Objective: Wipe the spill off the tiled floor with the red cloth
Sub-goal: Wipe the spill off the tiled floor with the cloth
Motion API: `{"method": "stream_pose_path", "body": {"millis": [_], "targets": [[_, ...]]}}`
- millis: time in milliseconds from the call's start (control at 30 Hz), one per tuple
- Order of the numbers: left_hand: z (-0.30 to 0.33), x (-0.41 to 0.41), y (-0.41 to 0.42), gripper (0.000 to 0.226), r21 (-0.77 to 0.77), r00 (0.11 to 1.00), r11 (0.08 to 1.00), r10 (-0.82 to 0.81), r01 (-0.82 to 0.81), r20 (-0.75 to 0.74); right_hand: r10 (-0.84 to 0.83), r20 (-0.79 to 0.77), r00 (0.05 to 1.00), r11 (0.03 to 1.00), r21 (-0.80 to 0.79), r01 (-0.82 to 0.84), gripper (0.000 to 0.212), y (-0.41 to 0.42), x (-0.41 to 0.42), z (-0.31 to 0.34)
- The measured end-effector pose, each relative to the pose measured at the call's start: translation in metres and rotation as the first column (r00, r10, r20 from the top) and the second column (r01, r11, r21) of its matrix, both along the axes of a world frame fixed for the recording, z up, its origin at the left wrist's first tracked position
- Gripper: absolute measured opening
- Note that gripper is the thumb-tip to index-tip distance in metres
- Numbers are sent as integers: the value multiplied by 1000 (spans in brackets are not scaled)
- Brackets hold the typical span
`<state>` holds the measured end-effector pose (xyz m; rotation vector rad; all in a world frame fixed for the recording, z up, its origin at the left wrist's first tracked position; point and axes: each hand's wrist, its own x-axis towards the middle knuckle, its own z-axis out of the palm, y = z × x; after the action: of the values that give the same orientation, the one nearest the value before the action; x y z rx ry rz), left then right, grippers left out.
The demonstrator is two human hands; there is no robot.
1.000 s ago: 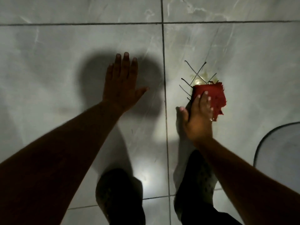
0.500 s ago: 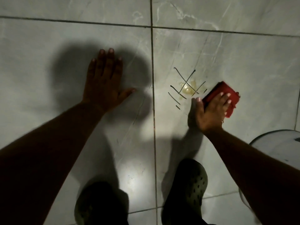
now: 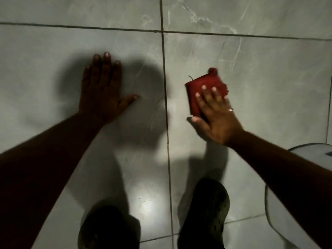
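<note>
1. Nearest to the camera, at the near edge of the tiled floor [image 3: 269, 72], two dark perforated clogs stand, the left clog [image 3: 107, 229] on one side of a grout line [image 3: 166, 123] and the right clog [image 3: 206, 212] on the other side. A bright spot of light lies on the tile between them.
2. At the right edge, a white rounded object [image 3: 280, 212] is partly in view; what it is cannot be told.
3. The left hand [image 3: 102, 94] lies flat on the floor, left of the grout line, palm down. Its fingers are close together and the thumb is spread out toward the line. It holds nothing.
4. The right hand [image 3: 215, 115] is right of the grout line. It presses flat with spread fingers on the red cloth [image 3: 203, 87], and a ring [image 3: 230, 110] is on one finger.
5. The red cloth is folded and lies on the tile under the fingertips, with its frayed far edge free.
6. The spill itself is not visible; the cloth covers that place.
7. Farthest, a second grout line crosses the floor from left to right.
</note>
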<state>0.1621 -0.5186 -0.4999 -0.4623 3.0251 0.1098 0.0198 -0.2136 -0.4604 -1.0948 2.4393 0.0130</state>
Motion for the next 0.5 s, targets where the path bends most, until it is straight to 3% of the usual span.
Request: {"method": "stream_pose_path", "body": {"millis": [100,167,233,300,333,367,433,500], "targets": [[0,-1,-2,94,4,1000,1000,-1,1,5,-222,-113,968,975,-5,223,75,17,-29,-5],[2,-2,-3,94,7,1000,1000,6,-6,6,-463,-116,879,885,-12,465,75,9,-36,-12],[4,-1,-5,94,18,1000,1000,14,-14,13,-720,-69,690,693,-41,719,76,-23,-38,-20],[6,-1,-7,94,17,999,1000,19,-19,34,-867,-42,496,498,-39,866,78,-70,-36,-22],[7,-2,-7,94,15,999,1000,16,-16,39,-851,-38,524,525,-34,851,80,-89,-30,-22],[9,-3,-8,94,15,999,1000,7,-8,41,-770,-27,637,638,-51,769,80,-105,-20,-22],[11,-5,-9,95,14,998,1000,-7,6,64,-453,38,891,880,-141,454,79,-120,10,-18],[14,-6,-11,96,20,996,1000,3,-5,86,-180,83,980,965,-178,192,78,-110,27,-11]]}}
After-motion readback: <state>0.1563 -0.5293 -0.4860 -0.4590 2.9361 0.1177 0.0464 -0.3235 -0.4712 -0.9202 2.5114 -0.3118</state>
